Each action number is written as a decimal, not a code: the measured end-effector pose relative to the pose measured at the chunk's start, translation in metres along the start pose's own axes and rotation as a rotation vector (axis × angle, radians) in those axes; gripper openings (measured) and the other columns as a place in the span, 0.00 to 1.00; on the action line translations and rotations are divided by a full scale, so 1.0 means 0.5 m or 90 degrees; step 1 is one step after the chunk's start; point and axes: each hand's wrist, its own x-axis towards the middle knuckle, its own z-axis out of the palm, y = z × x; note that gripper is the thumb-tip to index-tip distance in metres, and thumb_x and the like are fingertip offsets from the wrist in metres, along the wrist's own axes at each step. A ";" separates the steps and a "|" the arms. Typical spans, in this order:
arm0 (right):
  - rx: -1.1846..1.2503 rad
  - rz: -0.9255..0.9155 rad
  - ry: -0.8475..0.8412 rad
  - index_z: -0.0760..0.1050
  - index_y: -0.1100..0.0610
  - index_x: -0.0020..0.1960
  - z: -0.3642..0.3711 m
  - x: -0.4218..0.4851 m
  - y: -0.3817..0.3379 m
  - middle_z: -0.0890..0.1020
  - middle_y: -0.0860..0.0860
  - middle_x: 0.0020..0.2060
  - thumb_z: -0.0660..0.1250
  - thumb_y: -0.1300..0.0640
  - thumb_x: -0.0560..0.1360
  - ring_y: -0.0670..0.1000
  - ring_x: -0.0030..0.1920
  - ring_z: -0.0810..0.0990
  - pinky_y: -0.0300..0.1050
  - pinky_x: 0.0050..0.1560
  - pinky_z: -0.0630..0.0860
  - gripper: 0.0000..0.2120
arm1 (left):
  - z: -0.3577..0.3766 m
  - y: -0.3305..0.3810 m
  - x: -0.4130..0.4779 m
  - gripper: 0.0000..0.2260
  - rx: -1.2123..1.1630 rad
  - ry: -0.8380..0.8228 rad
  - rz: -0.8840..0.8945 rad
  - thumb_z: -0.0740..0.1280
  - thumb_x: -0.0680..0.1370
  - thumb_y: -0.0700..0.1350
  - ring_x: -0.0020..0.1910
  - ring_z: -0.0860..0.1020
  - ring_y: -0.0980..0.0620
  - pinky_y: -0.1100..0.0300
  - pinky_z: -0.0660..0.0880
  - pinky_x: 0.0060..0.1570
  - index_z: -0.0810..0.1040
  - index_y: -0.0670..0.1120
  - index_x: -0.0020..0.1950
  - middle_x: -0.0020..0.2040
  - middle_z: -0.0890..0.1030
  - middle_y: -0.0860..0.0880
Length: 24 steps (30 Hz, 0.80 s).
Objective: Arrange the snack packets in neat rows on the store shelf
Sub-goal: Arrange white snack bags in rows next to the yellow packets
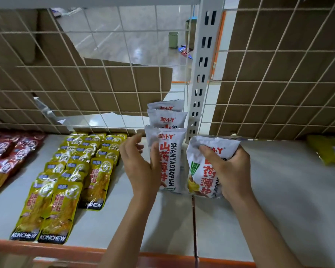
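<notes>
Here, right hand (228, 171): its grip is closed round a white yam-chip packet (200, 171), fingers crumpling the upper right side.
Held packet, axis: long axis runs near to far, top seam at the far end and leaning slightly right; just above the shelf (278, 200), right of the row.
White row (168, 120): three matching packets overlapped near to far beside the upright post (202, 64), printed faces toward the camera, top seams far.
Left hand (141, 167): grip loose, thumb lying on the front row packet (171, 161), bent fingers just beside its left edge.
Yellow packets (72, 171): three overlapped columns to the left, long axes near to far.
Hard to see: the held packet's right side is under the hand; the far two row packets show only top bands; red packets (6, 151) are cut off at the left edge.
</notes>
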 end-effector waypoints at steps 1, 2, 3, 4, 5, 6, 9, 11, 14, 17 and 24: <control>0.005 0.003 -0.007 0.76 0.48 0.40 0.004 -0.005 -0.006 0.84 0.44 0.36 0.77 0.50 0.63 0.48 0.39 0.84 0.49 0.40 0.82 0.11 | -0.007 0.003 -0.014 0.17 -0.017 -0.009 0.048 0.60 0.79 0.52 0.45 0.70 0.53 0.66 0.70 0.45 0.72 0.39 0.56 0.51 0.70 0.48; 0.006 0.003 -0.012 0.76 0.49 0.40 0.008 -0.010 -0.013 0.84 0.44 0.36 0.77 0.49 0.63 0.48 0.39 0.85 0.49 0.40 0.82 0.12 | -0.014 0.009 -0.028 0.16 -0.045 -0.037 0.076 0.58 0.80 0.53 0.44 0.71 0.52 0.65 0.70 0.45 0.72 0.41 0.56 0.49 0.71 0.48; 0.002 0.001 -0.014 0.76 0.49 0.41 0.011 -0.015 -0.019 0.84 0.45 0.38 0.77 0.48 0.62 0.48 0.39 0.84 0.51 0.41 0.82 0.13 | -0.019 0.018 -0.042 0.16 -0.074 -0.079 0.085 0.56 0.80 0.55 0.44 0.73 0.52 0.65 0.70 0.45 0.72 0.43 0.55 0.48 0.73 0.48; -0.003 -0.002 -0.015 0.75 0.48 0.43 0.015 -0.020 -0.024 0.84 0.46 0.40 0.77 0.47 0.62 0.48 0.40 0.84 0.51 0.42 0.82 0.15 | -0.023 0.029 -0.053 0.17 -0.098 -0.127 0.086 0.55 0.80 0.58 0.44 0.74 0.52 0.66 0.70 0.45 0.71 0.46 0.56 0.47 0.74 0.48; -0.004 -0.006 -0.017 0.74 0.48 0.45 0.018 -0.024 -0.030 0.83 0.46 0.42 0.77 0.48 0.62 0.48 0.40 0.84 0.51 0.42 0.82 0.17 | -0.026 0.042 -0.063 0.18 -0.119 -0.178 0.082 0.55 0.79 0.61 0.44 0.75 0.53 0.67 0.70 0.45 0.70 0.48 0.56 0.46 0.76 0.49; 0.003 -0.009 -0.022 0.73 0.48 0.47 0.021 -0.029 -0.035 0.83 0.46 0.43 0.77 0.49 0.62 0.48 0.41 0.84 0.51 0.42 0.82 0.18 | -0.028 0.055 -0.071 0.18 -0.141 -0.227 0.070 0.56 0.78 0.63 0.45 0.76 0.55 0.69 0.71 0.45 0.70 0.50 0.57 0.47 0.77 0.49; 0.069 0.001 -0.054 0.73 0.50 0.49 0.033 -0.043 -0.046 0.83 0.49 0.43 0.78 0.53 0.65 0.49 0.41 0.84 0.51 0.42 0.82 0.18 | -0.030 0.077 -0.089 0.19 -0.212 -0.337 -0.002 0.59 0.75 0.65 0.53 0.77 0.60 0.70 0.72 0.50 0.67 0.58 0.62 0.54 0.79 0.55; 0.096 -0.002 -0.069 0.75 0.51 0.47 0.038 -0.049 -0.051 0.84 0.50 0.41 0.77 0.54 0.66 0.51 0.40 0.85 0.50 0.40 0.82 0.14 | -0.034 0.075 -0.099 0.21 -0.237 -0.357 -0.053 0.59 0.75 0.66 0.57 0.77 0.58 0.66 0.73 0.54 0.66 0.59 0.65 0.57 0.79 0.55; 0.058 -0.012 -0.094 0.78 0.55 0.45 0.044 -0.045 -0.050 0.85 0.51 0.37 0.74 0.55 0.69 0.52 0.36 0.85 0.50 0.38 0.82 0.08 | -0.048 0.057 -0.104 0.18 -0.288 -0.383 -0.134 0.63 0.75 0.60 0.57 0.79 0.55 0.58 0.76 0.54 0.71 0.56 0.63 0.56 0.81 0.55; 0.088 -0.006 -0.095 0.78 0.56 0.39 0.061 -0.040 -0.042 0.84 0.51 0.33 0.74 0.59 0.69 0.53 0.32 0.84 0.47 0.34 0.80 0.05 | -0.063 0.034 -0.097 0.18 -0.314 -0.394 -0.206 0.66 0.73 0.57 0.53 0.81 0.51 0.49 0.78 0.51 0.75 0.52 0.61 0.53 0.83 0.51; 0.129 -0.012 -0.051 0.79 0.49 0.33 0.117 -0.051 -0.015 0.84 0.51 0.34 0.74 0.57 0.70 0.53 0.35 0.84 0.50 0.38 0.82 0.08 | -0.090 0.019 -0.094 0.15 -0.192 -0.301 -0.228 0.58 0.75 0.61 0.30 0.76 0.58 0.65 0.69 0.31 0.74 0.52 0.42 0.32 0.79 0.55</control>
